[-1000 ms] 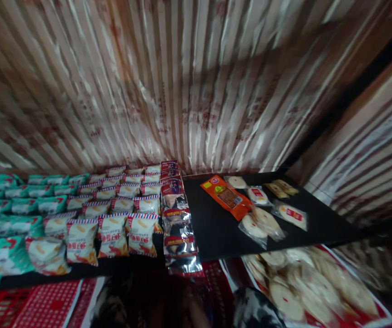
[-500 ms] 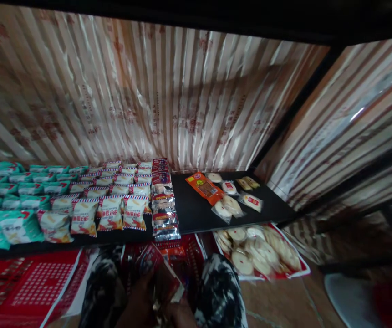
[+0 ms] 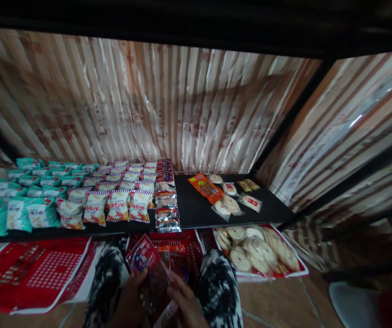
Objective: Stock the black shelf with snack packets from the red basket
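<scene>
Low in the view, between my knees, I hold red flat snack packets (image 3: 145,255) with dark, shiny parts. My left hand (image 3: 132,291) grips their left side, thumb on the front. On the right, my right hand (image 3: 185,296) pinches the edge, its fingers bent. How many packets are held is hard to make out in the dim light. A red basket (image 3: 193,241) with orange and dark packets inside stands just beyond my hands. Above it, on the black shelf (image 3: 190,214), a column of similar red and silver packets (image 3: 166,198) lies overlapped.
Teal bags (image 3: 42,214) and white shrimp-snack bags (image 3: 117,206) stand in rows at the left. Right of the column lie an orange packet (image 3: 205,187) and several pale wrapped rounds (image 3: 230,205). Below are a red basket (image 3: 45,273) and a basket of pale rounds (image 3: 260,250).
The held packets have tilted so that their red printed front shows more clearly, and my hands have shifted on them. The camera view has turned slightly left.
</scene>
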The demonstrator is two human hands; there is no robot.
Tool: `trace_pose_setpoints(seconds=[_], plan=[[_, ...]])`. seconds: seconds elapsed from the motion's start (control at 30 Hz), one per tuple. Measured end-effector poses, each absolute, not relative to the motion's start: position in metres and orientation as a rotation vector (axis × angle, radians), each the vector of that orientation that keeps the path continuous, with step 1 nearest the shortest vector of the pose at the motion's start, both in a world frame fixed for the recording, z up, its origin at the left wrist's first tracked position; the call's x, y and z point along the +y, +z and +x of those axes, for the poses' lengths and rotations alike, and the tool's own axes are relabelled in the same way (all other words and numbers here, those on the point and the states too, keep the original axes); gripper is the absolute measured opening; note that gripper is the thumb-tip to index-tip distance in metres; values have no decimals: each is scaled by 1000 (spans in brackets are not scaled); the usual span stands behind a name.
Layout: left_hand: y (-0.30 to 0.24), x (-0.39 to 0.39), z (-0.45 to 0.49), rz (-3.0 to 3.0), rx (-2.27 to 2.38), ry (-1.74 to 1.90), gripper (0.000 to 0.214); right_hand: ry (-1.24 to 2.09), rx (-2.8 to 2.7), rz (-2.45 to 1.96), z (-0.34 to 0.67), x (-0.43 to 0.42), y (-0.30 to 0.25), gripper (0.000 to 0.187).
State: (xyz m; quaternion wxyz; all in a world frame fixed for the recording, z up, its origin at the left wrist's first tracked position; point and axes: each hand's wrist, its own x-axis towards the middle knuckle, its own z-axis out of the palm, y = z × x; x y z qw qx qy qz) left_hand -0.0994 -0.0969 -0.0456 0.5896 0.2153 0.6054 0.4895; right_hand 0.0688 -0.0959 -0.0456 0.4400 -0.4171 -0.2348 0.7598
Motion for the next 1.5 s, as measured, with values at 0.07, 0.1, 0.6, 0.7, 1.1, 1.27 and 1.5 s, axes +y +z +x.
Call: trace_pose_setpoints(seconds=[0.07, 0.1, 0.6, 0.7, 1.1, 1.27, 1.5], plan=[[-28, -87, -88, 449, 1315, 1211, 38, 1882, -530, -964, 72, -90, -32, 54], [-21, -81, -82, 378, 1276, 1259, 40, 1894, -514, -941, 73, -87, -26, 55], [22, -34, -45, 393, 1156, 1321, 41, 1835, -604, -956, 91, -45, 8, 47], [26, -28, -43, 443, 1173, 1296, 41, 1842, -654, -961, 95, -41, 12, 49], [28, -8, -18, 1050, 1506, 1426, 15, 1438, -654, -1121, 94, -42, 38, 47], [44, -23, -15, 890, 1195, 1208, 31, 1105, -947, -1279, 95, -40, 32, 42], [22, -32, -10, 616, 1213, 1149, 58, 869, -1341, -1312, 82, -48, 26, 39]])
